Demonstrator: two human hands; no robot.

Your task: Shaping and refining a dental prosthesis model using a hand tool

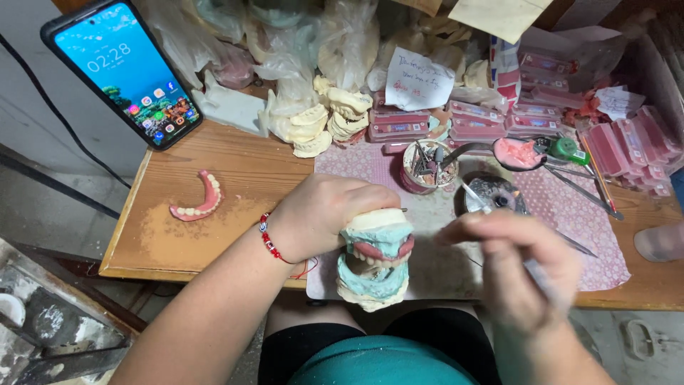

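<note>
My left hand (322, 214) grips a dental model (375, 258) of pale green and cream plaster with pink wax and teeth between its two halves. It is held over the near edge of the wooden table (214, 171). My right hand (526, 265), blurred by motion, holds a thin metal tool (543, 279) just right of the model. A red beaded bracelet (270, 241) sits on my left wrist.
A pink denture arch (198, 200) lies on the table's left part. A phone (121, 68) leans at the back left. Plaster casts (324, 117), pink boxes (456, 117), a tin of burs (427, 165) and metal instruments (577, 189) crowd the back and right. A patterned mat (570, 207) covers the work area.
</note>
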